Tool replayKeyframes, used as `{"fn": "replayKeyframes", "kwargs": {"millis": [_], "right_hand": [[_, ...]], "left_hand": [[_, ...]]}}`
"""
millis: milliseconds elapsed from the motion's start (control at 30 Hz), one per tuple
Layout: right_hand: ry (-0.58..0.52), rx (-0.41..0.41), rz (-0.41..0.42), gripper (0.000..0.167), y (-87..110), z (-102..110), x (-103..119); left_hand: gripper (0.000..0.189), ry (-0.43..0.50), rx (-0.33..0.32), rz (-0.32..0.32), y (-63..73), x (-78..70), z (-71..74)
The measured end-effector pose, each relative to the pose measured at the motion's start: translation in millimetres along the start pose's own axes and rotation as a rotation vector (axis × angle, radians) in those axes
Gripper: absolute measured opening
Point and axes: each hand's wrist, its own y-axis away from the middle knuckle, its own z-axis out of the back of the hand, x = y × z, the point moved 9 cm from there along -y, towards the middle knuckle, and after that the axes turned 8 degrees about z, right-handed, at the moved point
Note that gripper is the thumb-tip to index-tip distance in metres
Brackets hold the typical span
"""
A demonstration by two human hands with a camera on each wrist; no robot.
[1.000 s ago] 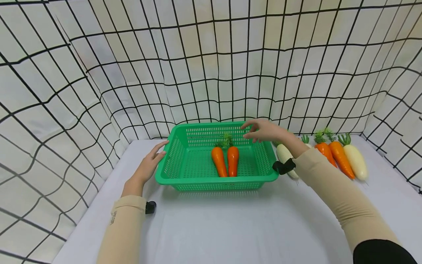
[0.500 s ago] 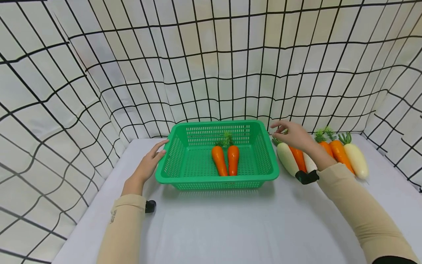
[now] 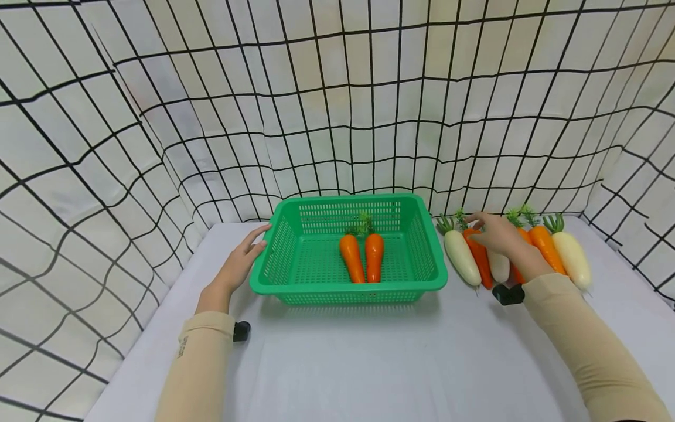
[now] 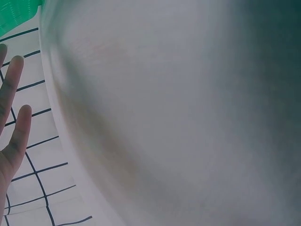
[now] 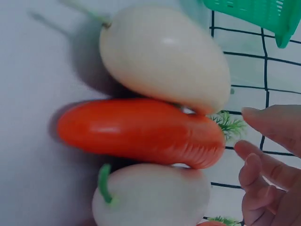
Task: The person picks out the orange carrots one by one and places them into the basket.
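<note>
My left hand (image 3: pixel 237 266) rests its fairly straight fingers against the left rim of a green plastic basket (image 3: pixel 348 289). Inside the basket lie two carrots, the left one (image 3: pixel 352 258) beside the right one (image 3: pixel 374 258), leafy tops to the back. To the right, my right hand (image 3: pixel 498 234) hovers at the leafy end of an orange carrot (image 3: pixel 479 261). In the right wrist view, thumb and fingers of the hand (image 5: pixel 277 165) are apart near that carrot (image 5: pixel 141 132), holding nothing. White radishes flank it, one above (image 5: pixel 164 56) and one below (image 5: pixel 150 197).
The vegetable row continues rightward with more carrots (image 3: pixel 546 249), partly behind the right hand, and a white radish (image 3: pixel 572 261) at its end. A black grid net (image 3: pixel 348 126) over white sheeting surrounds the white table (image 3: pixel 343 363) at the back and sides.
My right hand has moved from over the basket's right side rightward, then down to the carrot in the row. The left hand and the basket stay put.
</note>
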Motion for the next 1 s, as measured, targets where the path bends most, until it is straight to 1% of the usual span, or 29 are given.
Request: {"fn": "replayKeyframes", "kwargs": {"millis": [200, 433, 833, 1000], "right_hand": [[0.037, 0.051, -0.015, 0.05, 0.6, -6.3, -13.4], [0.031, 0.119, -0.04, 0.053, -2.9, -14.7, -19.1], [0.053, 0.141, -0.108, 0.057, -16.7, -15.7, -25.7], [0.081, 0.155, -0.147, 0.06, -20.6, -16.3, -30.1]], "left_hand": [[0.059, -0.002, -0.003, -0.008, 0.1, -1.9, 0.6], [0.06, -0.018, -0.009, 0.003, 1.4, -1.0, 1.4], [0.06, -0.021, -0.012, 0.008, 1.0, 0.3, 1.0], [0.06, -0.029, -0.014, 0.011, 0.2, 0.6, 0.6]]}}
